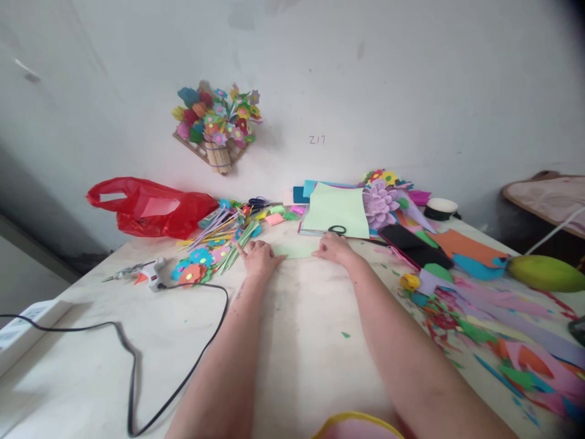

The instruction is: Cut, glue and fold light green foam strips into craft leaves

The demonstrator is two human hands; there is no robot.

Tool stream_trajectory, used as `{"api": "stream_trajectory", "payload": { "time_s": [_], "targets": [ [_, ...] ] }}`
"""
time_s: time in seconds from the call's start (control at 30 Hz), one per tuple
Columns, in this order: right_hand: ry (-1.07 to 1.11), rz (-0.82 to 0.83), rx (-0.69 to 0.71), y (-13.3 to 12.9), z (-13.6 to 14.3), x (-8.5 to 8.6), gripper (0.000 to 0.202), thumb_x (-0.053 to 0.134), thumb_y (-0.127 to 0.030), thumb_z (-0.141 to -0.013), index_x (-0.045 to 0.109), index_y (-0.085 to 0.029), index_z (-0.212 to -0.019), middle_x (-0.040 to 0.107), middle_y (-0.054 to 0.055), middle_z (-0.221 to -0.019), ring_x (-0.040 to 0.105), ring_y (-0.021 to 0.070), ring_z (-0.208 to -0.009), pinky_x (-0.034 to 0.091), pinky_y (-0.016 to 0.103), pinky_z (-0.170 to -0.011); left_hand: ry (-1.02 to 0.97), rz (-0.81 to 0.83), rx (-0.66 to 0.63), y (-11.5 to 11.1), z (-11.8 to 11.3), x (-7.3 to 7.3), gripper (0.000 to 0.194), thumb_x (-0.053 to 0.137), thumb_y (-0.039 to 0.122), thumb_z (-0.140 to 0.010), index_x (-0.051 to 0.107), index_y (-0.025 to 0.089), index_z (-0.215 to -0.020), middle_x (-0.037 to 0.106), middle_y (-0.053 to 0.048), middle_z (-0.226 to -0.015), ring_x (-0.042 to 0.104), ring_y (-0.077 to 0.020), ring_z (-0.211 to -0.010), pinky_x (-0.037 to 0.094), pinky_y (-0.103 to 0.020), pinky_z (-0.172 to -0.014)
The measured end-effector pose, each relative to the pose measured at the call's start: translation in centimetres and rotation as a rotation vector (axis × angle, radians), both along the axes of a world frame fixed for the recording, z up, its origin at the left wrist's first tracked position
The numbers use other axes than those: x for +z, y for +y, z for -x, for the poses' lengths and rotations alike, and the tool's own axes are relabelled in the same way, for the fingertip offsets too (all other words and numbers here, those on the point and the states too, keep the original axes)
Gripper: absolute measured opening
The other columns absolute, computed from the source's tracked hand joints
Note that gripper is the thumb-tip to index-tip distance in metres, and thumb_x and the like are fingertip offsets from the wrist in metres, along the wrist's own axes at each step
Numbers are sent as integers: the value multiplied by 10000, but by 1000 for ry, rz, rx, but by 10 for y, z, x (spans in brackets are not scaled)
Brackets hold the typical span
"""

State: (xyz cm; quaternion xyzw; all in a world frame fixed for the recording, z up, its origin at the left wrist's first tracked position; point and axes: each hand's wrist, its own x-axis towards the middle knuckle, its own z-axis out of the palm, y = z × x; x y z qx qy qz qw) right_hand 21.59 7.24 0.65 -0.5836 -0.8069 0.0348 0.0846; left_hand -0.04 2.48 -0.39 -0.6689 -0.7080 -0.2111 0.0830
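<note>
Between my two hands a small pale green strip lies flat on the table. My left hand presses its left end, thumb and fingertips together on it. At the right end, my right hand pinches or presses the strip with its fingers closed. Just behind my right hand are black-handled scissors, resting at the lower edge of a larger pale green sheet. Thin green stems lie left of my left hand, beside paper flowers.
A glue gun with a black cord lies on the left, near a red plastic bag. A phone, a tape roll and many coloured scraps cover the right side.
</note>
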Motion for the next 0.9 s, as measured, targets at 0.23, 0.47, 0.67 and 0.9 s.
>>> {"api": "stream_trajectory", "payload": {
  "time_s": [0.23, 0.47, 0.67, 0.9],
  "targets": [
    [33, -7, -9, -1, -2, 1, 267, 574, -453, -697, 622, -191, -680, 548, 50, -927, 499, 173, -862, 320, 274, -724, -36, -19, -8, 3, 2, -2, 293, 517, 485, -694, 564, 212, -600, 585, -51, -928, 401, -263, -1046, 26, -561, -987],
    [37, -25, -31, 1, -4, -2, 282, 578, -474, -676, 617, -195, -693, 566, 47, -917, 503, 179, -865, 326, 265, -704, -48, 33, 22, 1, -4, 2, 279, 543, 489, -672, 572, 214, -638, 584, -58, -951, 373, -265, -1075, 16, -547, -997],
    [32, -41, -25, 1, 1, 4, 248, 601, -445, -652, 607, -209, -725, 608, 27, -868, 529, 165, -814, 332, 251, -685, -36, -37, -46, 1, -6, 1, 209, 589, 436, -658, 565, 236, -713, 571, -20, -972, 372, -252, -1093, -85, -552, -991],
    [69, -11, 2, -4, 22, 8, 218, 572, -235, -669, 582, -247, -887, 634, -3, -853, 557, 158, -786, 335, 227, -610, -54, -35, -53, 5, -3, -3, 209, 555, 435, -683, 560, 227, -704, 573, -29, -957, 370, -268, -1100, -89, -577, -972]
  ]
}}
